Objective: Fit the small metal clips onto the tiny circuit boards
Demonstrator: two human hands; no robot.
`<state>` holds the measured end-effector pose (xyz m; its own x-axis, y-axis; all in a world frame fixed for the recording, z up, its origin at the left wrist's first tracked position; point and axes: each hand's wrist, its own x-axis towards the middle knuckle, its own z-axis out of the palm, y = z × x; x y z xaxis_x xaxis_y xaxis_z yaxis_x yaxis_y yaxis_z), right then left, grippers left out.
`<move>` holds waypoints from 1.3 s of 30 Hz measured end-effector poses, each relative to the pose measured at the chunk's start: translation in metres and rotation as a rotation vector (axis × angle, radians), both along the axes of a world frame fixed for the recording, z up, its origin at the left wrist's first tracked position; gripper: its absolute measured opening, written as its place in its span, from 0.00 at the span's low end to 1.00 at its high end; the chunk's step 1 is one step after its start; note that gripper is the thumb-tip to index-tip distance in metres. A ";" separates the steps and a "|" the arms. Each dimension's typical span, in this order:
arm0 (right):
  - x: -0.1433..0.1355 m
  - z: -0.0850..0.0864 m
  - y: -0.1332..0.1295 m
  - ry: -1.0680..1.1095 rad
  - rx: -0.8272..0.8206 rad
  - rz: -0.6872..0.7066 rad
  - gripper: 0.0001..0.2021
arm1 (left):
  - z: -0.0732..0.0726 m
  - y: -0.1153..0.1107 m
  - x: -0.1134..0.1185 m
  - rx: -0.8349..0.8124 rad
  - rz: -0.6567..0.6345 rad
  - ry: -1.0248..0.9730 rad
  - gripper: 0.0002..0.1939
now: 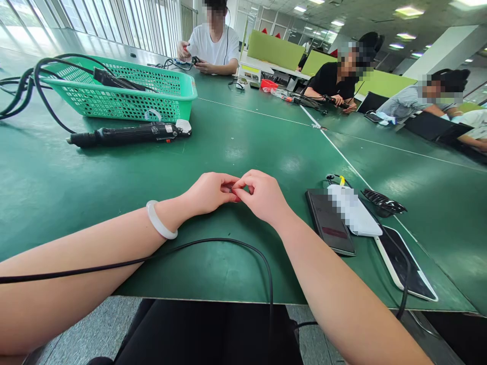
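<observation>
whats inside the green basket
The basket holds a long black thing, with black cables crossing its left end. The front wall covers most of the bottom, so anything lying lower cannot be made out.

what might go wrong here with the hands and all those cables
Fingertips of the left hand and right hand meet above the table; anything small pinched there, too small to make out, might slip and drop.

The black cable crossing in front of the left forearm could snag as the arms move.

The white-edged phone lies near the table edge with another cable over it; a tug might shift it.
</observation>
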<state>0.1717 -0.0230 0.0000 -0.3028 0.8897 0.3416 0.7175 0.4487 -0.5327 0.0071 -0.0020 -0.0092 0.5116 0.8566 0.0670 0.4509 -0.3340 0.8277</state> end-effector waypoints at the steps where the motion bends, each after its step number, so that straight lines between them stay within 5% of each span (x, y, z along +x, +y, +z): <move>1: 0.000 0.000 0.000 -0.008 0.000 -0.002 0.06 | 0.000 0.000 0.000 0.008 -0.003 0.010 0.16; 10: -0.002 0.002 -0.003 -0.123 0.032 -0.011 0.09 | 0.006 -0.003 0.000 0.133 0.065 0.182 0.21; 19: 0.002 -0.001 0.002 0.231 -0.099 -0.055 0.09 | 0.004 -0.002 0.000 0.098 0.105 0.097 0.31; 31: 0.013 0.002 0.007 0.203 -0.230 -0.143 0.08 | 0.004 -0.003 -0.002 0.076 0.117 0.089 0.28; 36: 0.023 0.002 0.005 -0.071 -0.407 -0.157 0.05 | 0.006 -0.002 -0.002 0.077 0.164 0.131 0.24; 39: 0.020 -0.001 0.003 -0.200 -0.372 -0.138 0.02 | 0.006 -0.002 -0.003 0.085 0.181 0.147 0.24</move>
<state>0.1916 -0.0199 -0.0014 -0.2000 0.9778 -0.0624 0.8625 0.1455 -0.4847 0.0045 -0.0039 -0.0029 0.3596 0.9298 0.0784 0.6235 -0.3020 0.7211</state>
